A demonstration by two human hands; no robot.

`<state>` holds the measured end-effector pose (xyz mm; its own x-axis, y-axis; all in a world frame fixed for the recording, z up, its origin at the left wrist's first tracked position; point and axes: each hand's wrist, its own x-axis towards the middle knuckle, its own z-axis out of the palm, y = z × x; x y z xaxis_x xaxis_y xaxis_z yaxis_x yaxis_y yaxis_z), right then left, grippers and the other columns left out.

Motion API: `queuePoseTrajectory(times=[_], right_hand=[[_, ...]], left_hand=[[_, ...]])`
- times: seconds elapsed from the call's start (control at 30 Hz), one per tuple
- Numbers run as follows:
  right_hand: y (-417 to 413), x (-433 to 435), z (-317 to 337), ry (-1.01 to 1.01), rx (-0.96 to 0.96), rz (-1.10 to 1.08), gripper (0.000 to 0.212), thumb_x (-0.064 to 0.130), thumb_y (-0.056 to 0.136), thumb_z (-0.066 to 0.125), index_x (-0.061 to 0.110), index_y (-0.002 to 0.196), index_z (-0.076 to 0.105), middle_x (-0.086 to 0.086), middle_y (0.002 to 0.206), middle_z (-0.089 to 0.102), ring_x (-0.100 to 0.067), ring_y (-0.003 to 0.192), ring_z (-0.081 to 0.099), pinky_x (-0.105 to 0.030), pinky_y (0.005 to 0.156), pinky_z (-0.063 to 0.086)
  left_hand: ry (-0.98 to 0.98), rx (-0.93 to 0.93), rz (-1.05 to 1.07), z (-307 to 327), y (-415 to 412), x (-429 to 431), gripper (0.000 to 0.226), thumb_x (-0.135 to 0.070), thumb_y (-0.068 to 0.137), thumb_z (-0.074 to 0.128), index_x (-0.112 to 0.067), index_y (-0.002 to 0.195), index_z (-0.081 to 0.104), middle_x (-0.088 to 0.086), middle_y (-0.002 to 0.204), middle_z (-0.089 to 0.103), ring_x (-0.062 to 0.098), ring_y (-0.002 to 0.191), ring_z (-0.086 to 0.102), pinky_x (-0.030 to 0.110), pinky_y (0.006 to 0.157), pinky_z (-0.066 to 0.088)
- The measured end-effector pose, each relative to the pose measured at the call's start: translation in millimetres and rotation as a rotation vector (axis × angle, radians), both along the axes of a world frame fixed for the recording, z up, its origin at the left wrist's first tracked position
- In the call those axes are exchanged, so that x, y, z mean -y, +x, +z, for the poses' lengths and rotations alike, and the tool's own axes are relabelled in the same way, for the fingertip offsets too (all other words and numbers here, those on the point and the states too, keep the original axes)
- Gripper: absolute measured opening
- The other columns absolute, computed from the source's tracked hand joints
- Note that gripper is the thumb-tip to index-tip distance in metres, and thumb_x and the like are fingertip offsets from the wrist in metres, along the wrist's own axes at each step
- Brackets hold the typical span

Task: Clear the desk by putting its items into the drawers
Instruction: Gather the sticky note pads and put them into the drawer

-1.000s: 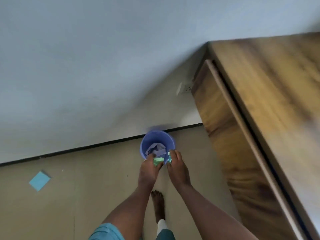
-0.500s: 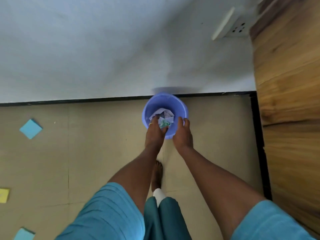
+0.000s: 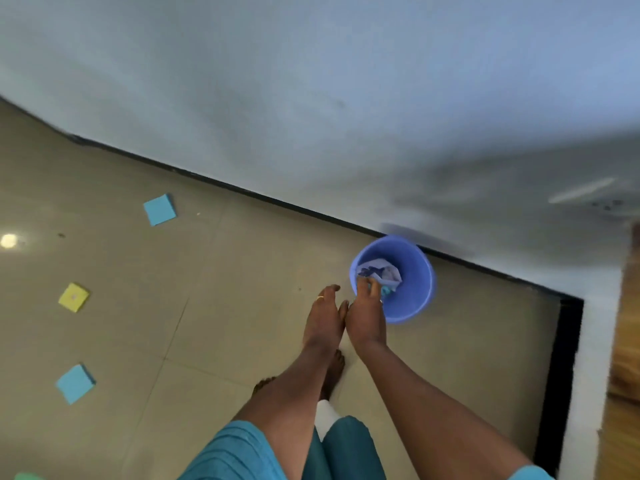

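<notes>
A blue plastic bin (image 3: 425, 271) stands on the tiled floor against the wall, with crumpled white paper (image 3: 386, 270) inside. My right hand (image 3: 367, 318) is over the bin's near rim, its fingers reaching down inside and touching a small teal scrap (image 3: 385, 291). My left hand (image 3: 323, 322) hangs just left of the bin, outside it, fingers relaxed and holding nothing. The two hands touch side by side. The view is motion-blurred.
Sticky-note pads lie scattered on the floor to the left: a blue one (image 3: 159, 209), a yellow one (image 3: 73, 297), another blue one (image 3: 75, 383). The wooden desk side (image 3: 623, 341) runs along the right edge. My bare foot (image 3: 334, 370) is below the hands.
My view swung left, so the bin now sits at the right. My left hand came out of the bin to its left; my right hand moved in over the rim.
</notes>
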<state>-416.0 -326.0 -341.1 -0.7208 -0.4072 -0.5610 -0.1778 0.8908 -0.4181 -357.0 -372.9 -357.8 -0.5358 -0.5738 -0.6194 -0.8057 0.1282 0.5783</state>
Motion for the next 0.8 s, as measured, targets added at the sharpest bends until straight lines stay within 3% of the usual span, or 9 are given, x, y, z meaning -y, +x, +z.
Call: queuePoseTrajectory(times=[0.2, 0.4, 0.8], right_hand=[[35, 66, 27, -0.004, 0.011, 0.227, 0.05, 0.005, 0.093, 0.043, 0.013, 0.142, 0.034, -0.004, 0.151, 0.023, -0.023, 0.133, 0.036, -0.032, 0.101, 0.039], [88, 132, 27, -0.017, 0.056, 0.418, 0.05, -0.002, 0.092, 0.038, 0.013, 0.14, 0.038, -0.001, 0.147, 0.028, -0.024, 0.127, 0.042, -0.031, 0.096, 0.041], [216, 323, 5, -0.043, 0.066, 0.65, 0.048, 0.013, 0.094, 0.053, 0.011, 0.14, 0.038, -0.005, 0.144, 0.033, -0.026, 0.126, 0.046, -0.033, 0.1, 0.042]], left_hand=[[-0.076, 0.003, 0.212, 20, 40, 52, 0.038, -0.019, 0.099, 0.039, -0.015, 0.138, 0.04, 0.005, 0.138, 0.05, 0.019, 0.124, 0.05, 0.031, 0.101, 0.043], [-0.092, 0.042, 0.413, 19, 110, 110, 0.037, -0.026, 0.1, 0.04, -0.016, 0.136, 0.04, 0.002, 0.138, 0.049, 0.017, 0.127, 0.046, 0.029, 0.099, 0.043], [-0.08, 0.169, 0.775, -3, 282, 258, 0.036, -0.022, 0.098, 0.044, -0.015, 0.133, 0.045, 0.005, 0.136, 0.049, 0.02, 0.127, 0.044, 0.031, 0.102, 0.04]])
